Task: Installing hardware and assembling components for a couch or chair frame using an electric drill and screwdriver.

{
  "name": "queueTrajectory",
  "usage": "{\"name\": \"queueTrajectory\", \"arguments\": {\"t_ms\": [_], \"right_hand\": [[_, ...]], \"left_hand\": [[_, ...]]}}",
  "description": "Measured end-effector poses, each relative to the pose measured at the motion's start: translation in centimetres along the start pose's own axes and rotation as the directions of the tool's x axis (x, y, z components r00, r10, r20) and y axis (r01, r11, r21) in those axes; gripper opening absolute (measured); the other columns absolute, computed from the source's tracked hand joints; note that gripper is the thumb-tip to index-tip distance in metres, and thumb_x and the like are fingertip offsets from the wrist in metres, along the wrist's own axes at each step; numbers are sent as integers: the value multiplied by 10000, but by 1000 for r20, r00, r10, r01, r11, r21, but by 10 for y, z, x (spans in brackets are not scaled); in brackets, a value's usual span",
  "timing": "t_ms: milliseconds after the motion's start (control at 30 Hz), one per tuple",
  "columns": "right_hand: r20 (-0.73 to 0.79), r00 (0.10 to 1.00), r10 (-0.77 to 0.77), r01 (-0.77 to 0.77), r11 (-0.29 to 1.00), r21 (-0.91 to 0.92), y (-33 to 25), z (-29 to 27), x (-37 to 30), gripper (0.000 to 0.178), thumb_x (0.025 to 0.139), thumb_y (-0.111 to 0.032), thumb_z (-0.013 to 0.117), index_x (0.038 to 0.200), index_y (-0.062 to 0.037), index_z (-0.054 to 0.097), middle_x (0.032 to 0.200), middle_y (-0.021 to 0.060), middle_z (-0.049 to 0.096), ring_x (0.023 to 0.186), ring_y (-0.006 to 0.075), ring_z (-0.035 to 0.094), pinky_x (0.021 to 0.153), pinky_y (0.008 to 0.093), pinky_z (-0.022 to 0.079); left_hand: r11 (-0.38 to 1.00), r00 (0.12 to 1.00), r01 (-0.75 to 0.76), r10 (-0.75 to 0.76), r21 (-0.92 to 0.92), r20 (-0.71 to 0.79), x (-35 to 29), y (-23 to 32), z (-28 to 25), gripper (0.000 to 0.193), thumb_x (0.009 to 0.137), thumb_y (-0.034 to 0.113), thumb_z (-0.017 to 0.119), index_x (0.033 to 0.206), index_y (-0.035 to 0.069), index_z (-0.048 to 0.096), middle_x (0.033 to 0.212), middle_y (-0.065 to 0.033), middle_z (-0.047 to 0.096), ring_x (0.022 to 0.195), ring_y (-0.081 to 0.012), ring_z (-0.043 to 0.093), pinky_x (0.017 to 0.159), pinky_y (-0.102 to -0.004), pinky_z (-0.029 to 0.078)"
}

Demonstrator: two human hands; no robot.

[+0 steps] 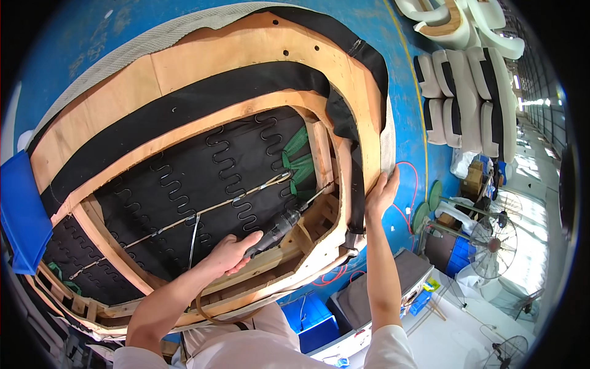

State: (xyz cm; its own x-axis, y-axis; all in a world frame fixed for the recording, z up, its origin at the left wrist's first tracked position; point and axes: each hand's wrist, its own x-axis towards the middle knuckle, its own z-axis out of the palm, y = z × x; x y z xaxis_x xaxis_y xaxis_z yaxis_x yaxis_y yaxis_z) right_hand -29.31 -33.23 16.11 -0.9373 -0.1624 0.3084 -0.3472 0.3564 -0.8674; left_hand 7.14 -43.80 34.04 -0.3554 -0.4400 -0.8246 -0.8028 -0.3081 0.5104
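A large curved wooden sofa frame [129,83] fills the view, with black fabric strips and zigzag springs [227,166] over dark cloth inside it. My left hand [230,253] is closed around a dark power drill [278,230]. Its long thin bit points up and right, and the tip is close to the inner wooden rail near the right corner; contact is unclear. With my right hand [382,195] I grip the frame's right outer edge, where pale fabric hangs. Some of the right fingers are hidden behind that edge. Green webbing [298,161] is fastened near the corner.
Blue cloth or sheet [24,212] covers the frame's left end. Red hose [413,203] lies on the blue floor [402,144] at right. Beige-and-black cushioned pieces [470,101] stack farther right, above a standing fan [493,245]. Blue bins [310,317] stand below the frame.
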Motion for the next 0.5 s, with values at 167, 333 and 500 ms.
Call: {"name": "queueTrajectory", "arguments": {"t_ms": [167,333,500], "right_hand": [[-20,1000,-12,12,999,-30,9,-10,5,525,1061,-264,515,1493,32,484,1439,282,560,1318,453,527,1123,476,400],[-19,1000,-13,13,999,-32,12,-8,2,520,1054,-251,522,1485,38,489,1434,284,563,1313,455,529,1122,481,400],[-31,999,-25,24,999,-48,16,-11,4,518,1051,-247,526,1485,33,490,1421,282,569,1300,456,534,1116,484,402]], "left_hand": [[1000,999,0,0,-4,34,9,0,7,738,1003,666,548,591,54,533,480,-32,482,349,-128,414,363,-297,337],[1000,1000,13,-13,-17,19,10,-2,8,747,987,686,561,597,49,539,480,-33,484,343,-129,416,357,-298,338],[1000,999,20,-20,-23,31,14,-1,10,749,988,687,558,602,46,544,479,-35,487,341,-130,420,356,-299,341]]}}
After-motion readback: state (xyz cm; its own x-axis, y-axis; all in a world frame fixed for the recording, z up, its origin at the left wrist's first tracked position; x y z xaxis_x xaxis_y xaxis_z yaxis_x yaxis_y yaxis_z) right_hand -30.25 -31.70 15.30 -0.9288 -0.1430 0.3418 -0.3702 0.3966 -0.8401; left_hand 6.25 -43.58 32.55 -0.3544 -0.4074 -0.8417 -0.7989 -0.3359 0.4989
